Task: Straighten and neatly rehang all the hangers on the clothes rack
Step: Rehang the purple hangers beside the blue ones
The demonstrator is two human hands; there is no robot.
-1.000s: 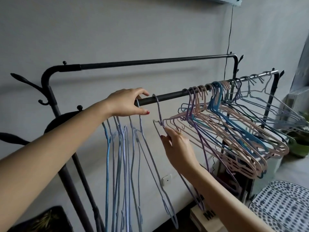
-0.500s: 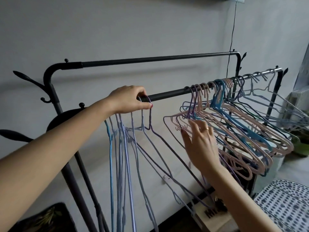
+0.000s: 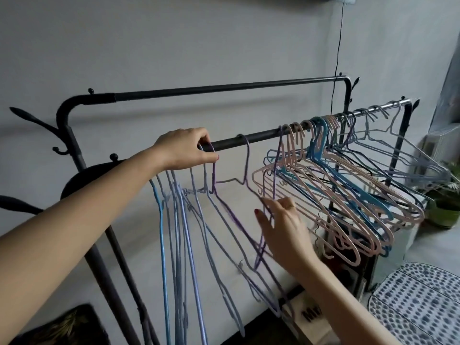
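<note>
A black clothes rack has a near rail [image 3: 263, 135] and a higher back rail [image 3: 224, 88]. My left hand [image 3: 185, 149] grips the near rail over the hooks of several thin blue and purple wire hangers [image 3: 179, 220] that hang below it. One purple wire hanger [image 3: 245, 155] hooks on the rail alone, just right of that hand. My right hand [image 3: 281, 225] pinches the thin lower wire of a purple hanger. A crowded bunch of pink and blue plastic hangers [image 3: 348, 185] slants on the rail's right half, with grey wire hangers [image 3: 398, 145] beyond.
The rack's dark post [image 3: 74, 150] with curved side hooks stands at left. A plant [image 3: 445, 202] sits on a ledge at far right. A dotted cushion [image 3: 418, 305] lies at lower right, and a light box [image 3: 308, 317] sits on the floor under the hangers.
My right hand dropped from the pink hangers and took hold of a purple wire hanger. A purple hanger now hangs alone on the rail. My left hand stayed on the rail.
</note>
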